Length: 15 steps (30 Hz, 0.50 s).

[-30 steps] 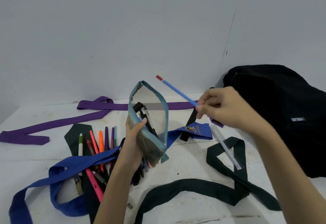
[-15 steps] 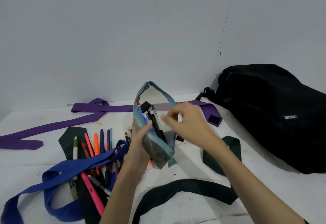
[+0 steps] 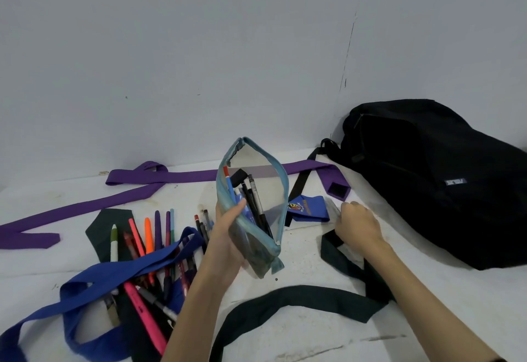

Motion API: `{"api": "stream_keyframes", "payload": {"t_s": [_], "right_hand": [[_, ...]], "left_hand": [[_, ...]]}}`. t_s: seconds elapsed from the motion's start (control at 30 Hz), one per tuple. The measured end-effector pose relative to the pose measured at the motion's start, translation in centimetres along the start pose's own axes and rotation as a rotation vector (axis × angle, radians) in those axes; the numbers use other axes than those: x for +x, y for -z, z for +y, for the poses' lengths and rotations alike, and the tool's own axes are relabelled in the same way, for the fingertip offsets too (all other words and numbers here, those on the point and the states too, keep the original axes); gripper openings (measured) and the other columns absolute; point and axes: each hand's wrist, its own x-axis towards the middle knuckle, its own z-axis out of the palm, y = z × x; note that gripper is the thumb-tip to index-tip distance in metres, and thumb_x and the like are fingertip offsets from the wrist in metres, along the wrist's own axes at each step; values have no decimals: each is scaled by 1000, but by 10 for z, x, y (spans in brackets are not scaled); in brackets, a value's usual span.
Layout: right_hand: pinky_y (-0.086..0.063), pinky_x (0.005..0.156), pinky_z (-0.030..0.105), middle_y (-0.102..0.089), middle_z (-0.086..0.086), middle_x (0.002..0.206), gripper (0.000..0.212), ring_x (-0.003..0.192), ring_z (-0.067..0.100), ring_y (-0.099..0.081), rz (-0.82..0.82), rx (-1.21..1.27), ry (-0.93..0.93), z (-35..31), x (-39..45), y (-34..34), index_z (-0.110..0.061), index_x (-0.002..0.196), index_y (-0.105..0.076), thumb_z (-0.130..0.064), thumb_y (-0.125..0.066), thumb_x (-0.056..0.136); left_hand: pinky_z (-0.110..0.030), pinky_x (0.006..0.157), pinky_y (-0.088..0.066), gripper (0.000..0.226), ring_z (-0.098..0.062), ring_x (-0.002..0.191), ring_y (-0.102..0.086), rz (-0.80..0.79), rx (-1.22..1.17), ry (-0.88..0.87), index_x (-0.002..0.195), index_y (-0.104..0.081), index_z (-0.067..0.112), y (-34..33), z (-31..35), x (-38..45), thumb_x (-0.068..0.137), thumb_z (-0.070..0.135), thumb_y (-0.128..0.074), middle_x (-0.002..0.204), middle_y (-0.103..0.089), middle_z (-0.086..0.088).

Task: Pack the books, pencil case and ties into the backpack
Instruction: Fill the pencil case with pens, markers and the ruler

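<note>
holding the open case (image 3: 253, 219) upright, the left hand (image 3: 228, 236) grips it while the right hand (image 3: 358, 223) curls over a ruler (image 3: 332, 207) on the table (image 3: 299, 333). pens (image 3: 148, 236) left of it, ties (image 3: 137, 188) around and the backpack (image 3: 445, 179) beyond the right hand remain unpacked.

You see a white, scuffed tabletop (image 3: 308, 330) butting against a plain pale wall (image 3: 199, 48) — a thin dark vertical crack (image 3: 349, 42) runs down the wall at right. On the tabletop at left you find a loose spread of pens and markers (image 3: 154, 247): a white pen with a green cap (image 3: 113, 243), an orange highlighter (image 3: 148, 235), two purple markers (image 3: 157, 229) side by side, and nearer you a pink highlighter (image 3: 144, 314) lying aslant — its tip points toward the lower edge.
</note>
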Motion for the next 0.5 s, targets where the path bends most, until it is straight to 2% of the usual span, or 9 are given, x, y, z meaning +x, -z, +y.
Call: {"api": "stream_keyframes", "payload": {"t_s": [0.07,0.1,0.2,0.27,0.3,0.37,0.43,0.5], "right_hand": [[-30,50,23,-48,7,73,28,72,25,-50,40,74,-20,-1,1,6,-9,65,-37,-6,-47,91],[-28,46,23,-48,6,66,27,66,24,-50,92,180,-6,-3,2,10,-8,64,-41,-7,-48,90],[-45,49,27,-60,4,64,13,57,19,-57,354,704,103,-20,-7,39,-6,78,-63,-8,-57,89],[-51,48,30,-62,5,63,6,50,20,-60,536,1093,216,-42,-24,68,-6,87,-62,-9,-59,91],[-52,45,30,-62,6,62,4,47,20,-61,576,1250,270,-54,-33,82,-8,88,-58,-9,-59,91],[-51,45,28,-64,9,63,14,45,22,-62,523,1439,387,-77,-52,101,-15,84,-50,-7,-57,92],[-51,46,29,-64,10,61,19,47,23,-62,375,1356,467,-97,-65,102,-18,81,-45,-6,-56,92],[-51,54,36,-61,7,58,17,51,25,-57,229,979,512,-111,-68,93,-18,79,-46,-11,-56,91]], "left_hand": [[-38,77,-47,71,-23,101,-54,9,12,2,124,-47,22,0,2,-1,58,39,-66,107,-56,-7],[-38,75,-48,78,-23,103,-55,9,15,-1,129,-44,22,2,3,-2,56,39,-69,110,-56,-7],[-33,65,-48,105,-20,94,-56,42,14,-7,136,-42,18,4,8,-2,39,42,-76,105,-57,-5],[-30,62,-49,111,-18,85,-57,77,15,-23,138,-41,15,4,10,-5,36,44,-76,98,-56,-4],[-30,62,-49,111,-17,83,-57,83,13,-27,139,-40,14,3,10,-6,39,43,-78,97,-56,-4],[-31,64,-49,101,-19,87,-58,98,-6,-15,141,-38,14,1,7,-11,52,41,-78,102,-57,-7],[-32,65,-49,92,-20,92,-59,133,-6,12,141,-38,15,0,4,-21,61,39,-78,109,-58,-10],[-27,59,-51,94,-16,80,-63,166,-32,-8,142,-38,13,2,3,-31,61,42,-78,104,-60,-15]]}}
